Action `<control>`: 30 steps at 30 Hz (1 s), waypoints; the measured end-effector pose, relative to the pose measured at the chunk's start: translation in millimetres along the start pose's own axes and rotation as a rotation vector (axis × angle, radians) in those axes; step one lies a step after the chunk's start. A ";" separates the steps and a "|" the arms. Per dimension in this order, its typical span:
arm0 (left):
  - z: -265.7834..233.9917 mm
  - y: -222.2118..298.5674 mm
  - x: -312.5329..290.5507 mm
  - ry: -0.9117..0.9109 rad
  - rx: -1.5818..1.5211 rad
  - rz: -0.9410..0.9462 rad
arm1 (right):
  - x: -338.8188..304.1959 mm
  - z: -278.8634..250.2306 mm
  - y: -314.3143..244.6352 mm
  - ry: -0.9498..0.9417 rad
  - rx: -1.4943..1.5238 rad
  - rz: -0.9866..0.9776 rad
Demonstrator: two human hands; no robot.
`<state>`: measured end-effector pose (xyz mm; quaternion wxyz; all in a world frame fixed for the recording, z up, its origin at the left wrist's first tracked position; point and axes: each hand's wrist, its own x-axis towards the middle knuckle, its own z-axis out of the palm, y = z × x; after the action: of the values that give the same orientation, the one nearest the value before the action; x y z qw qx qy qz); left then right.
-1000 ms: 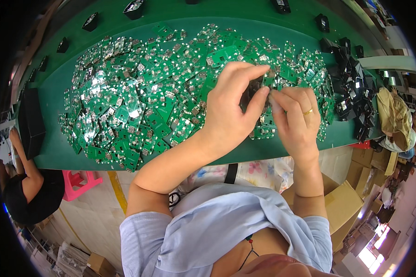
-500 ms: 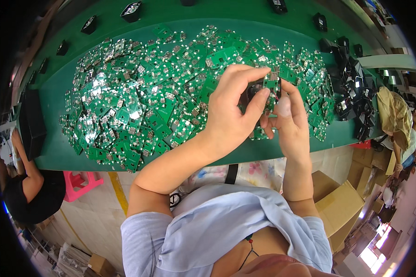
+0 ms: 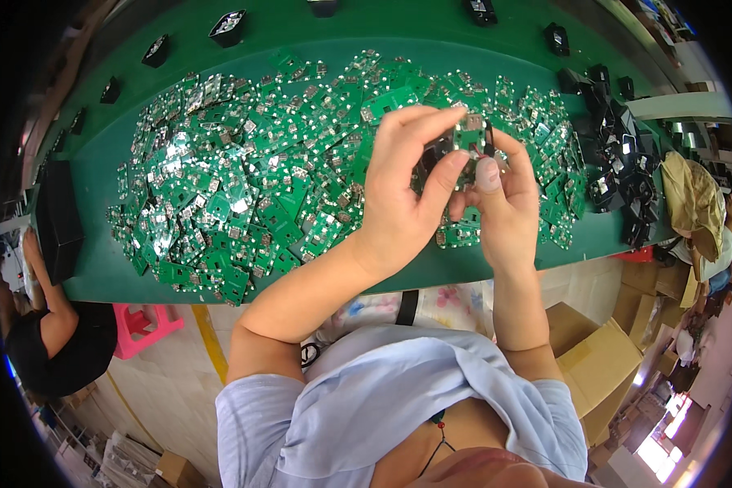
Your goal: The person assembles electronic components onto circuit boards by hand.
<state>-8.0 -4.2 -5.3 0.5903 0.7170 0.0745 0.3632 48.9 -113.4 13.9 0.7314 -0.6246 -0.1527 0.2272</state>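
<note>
Between my two hands, a small green circuit board (image 3: 469, 132) sits against a black plastic housing (image 3: 436, 154). My left hand (image 3: 407, 183) is closed round the housing, its index finger at the board's top edge and its thumb across the near side. From the right, my right hand (image 3: 508, 195) grips the same piece, thumb raised by the board's lower edge and fingers curled behind. The thumbtip has a pale covering. Fingers hide much of the housing. Below them lies a wide heap of loose green circuit boards (image 3: 276, 171).
Black plastic housings (image 3: 626, 154) are piled at the right end of the green table (image 3: 317, 281). More housings (image 3: 227, 28) stand along the far side. A long black box (image 3: 58, 220) is at the left edge. A co-worker's arm (image 3: 45, 268) shows there, beside a pink stool (image 3: 146, 325).
Both hands have shifted slightly left and away from me with the board and housing. My right thumb has moved in closer to the board.
</note>
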 end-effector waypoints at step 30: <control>-2.8 -1.5 4.3 -0.279 -0.357 -0.501 | -4.9 -38.0 -15.9 -0.225 -1.080 -0.842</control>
<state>-6.1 0.7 -4.6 0.7819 0.6046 0.1023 0.1124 66.2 -149.9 23.3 0.3240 -0.7613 -0.5486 -0.1202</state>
